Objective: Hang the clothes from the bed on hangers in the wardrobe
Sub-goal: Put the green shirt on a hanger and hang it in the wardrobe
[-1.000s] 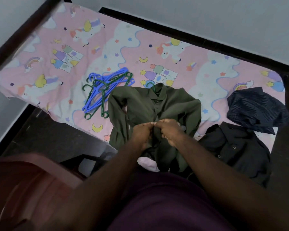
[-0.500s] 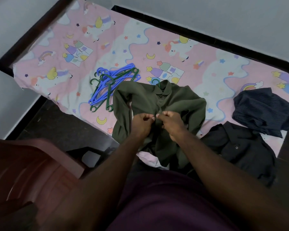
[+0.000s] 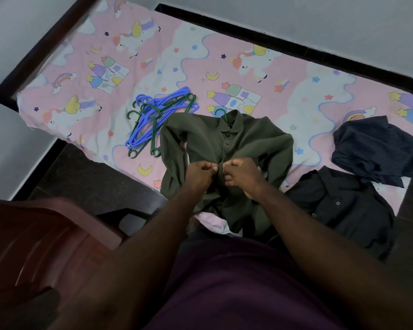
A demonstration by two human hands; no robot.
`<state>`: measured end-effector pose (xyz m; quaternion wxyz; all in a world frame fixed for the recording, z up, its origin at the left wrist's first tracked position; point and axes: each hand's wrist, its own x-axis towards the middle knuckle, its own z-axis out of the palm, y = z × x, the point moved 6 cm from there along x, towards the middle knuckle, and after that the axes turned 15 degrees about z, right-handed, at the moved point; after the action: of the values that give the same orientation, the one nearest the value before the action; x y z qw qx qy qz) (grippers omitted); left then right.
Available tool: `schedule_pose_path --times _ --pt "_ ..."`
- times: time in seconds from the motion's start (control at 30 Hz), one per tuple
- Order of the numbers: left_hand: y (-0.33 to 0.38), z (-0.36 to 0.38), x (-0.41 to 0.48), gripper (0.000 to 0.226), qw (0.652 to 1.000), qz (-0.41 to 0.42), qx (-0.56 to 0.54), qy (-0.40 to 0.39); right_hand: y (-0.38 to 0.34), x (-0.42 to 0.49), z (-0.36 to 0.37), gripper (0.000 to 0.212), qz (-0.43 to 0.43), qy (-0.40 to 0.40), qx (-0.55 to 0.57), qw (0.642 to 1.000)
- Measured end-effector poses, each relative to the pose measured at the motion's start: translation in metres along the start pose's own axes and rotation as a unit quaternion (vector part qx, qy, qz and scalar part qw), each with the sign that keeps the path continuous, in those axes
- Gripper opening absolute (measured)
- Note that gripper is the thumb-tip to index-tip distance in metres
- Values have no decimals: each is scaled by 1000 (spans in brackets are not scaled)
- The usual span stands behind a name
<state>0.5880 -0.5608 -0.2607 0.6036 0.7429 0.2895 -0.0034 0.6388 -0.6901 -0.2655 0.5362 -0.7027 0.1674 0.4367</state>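
Note:
An olive green shirt (image 3: 253, 141) lies on the bed's near edge with a green hanger's hook (image 3: 221, 114) sticking out of its collar. My left hand (image 3: 199, 173) and my right hand (image 3: 240, 173) pinch the shirt's front placket side by side, fingers closed on the cloth. A pile of blue and green hangers (image 3: 157, 120) lies just left of the shirt. A black shirt (image 3: 341, 206) lies to the right at the bed's edge, with a dark striped shirt (image 3: 377, 148) behind it.
The bed (image 3: 303, 108) has a pink unicorn-print sheet and a dark frame against a grey wall. A brown plastic chair (image 3: 36, 236) stands at the lower left on the dark floor. The wardrobe is out of view.
Both hands have shifted slightly higher along the green shirt's placket, still pinching it. The view has tilted a little, so the bed sits lower and further right in frame.

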Motion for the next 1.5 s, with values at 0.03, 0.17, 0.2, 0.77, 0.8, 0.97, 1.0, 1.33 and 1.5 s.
schedule_pose_path --times 0.03,0.17,0.2,0.77,0.8,0.97,1.0,1.33,1.5 --pt "-1 0 1 14 1000 -9 1 -6 0 -1 1 16 14 -19 3 1000" --pt "-8 6 1 22 997 -54 -13 -47 3 1 1 11 33 -19 -17 999" --pt "-9 7 0 25 996 -62 -18 -53 4 2 0 12 33 -3 -28 999" --pt "-8 13 15 30 996 -62 -40 -39 7 13 5 12 68 38 112 991" --pt "-3 14 16 27 996 -61 -54 -48 9 15 6 14 91 17 150 984" --pt "22 10 30 23 996 15 19 -81 -4 20 5 22 75 7 195 978" --pt "27 9 35 23 991 50 73 -96 -10 17 5 18 57 20 170 984" --pt "40 -7 69 14 982 110 134 -79 -46 5 2 10 -73 152 -290 942" --pt "21 0 63 27 990 75 -21 -119 -62 -6 -5 10 -111 187 -229 949"
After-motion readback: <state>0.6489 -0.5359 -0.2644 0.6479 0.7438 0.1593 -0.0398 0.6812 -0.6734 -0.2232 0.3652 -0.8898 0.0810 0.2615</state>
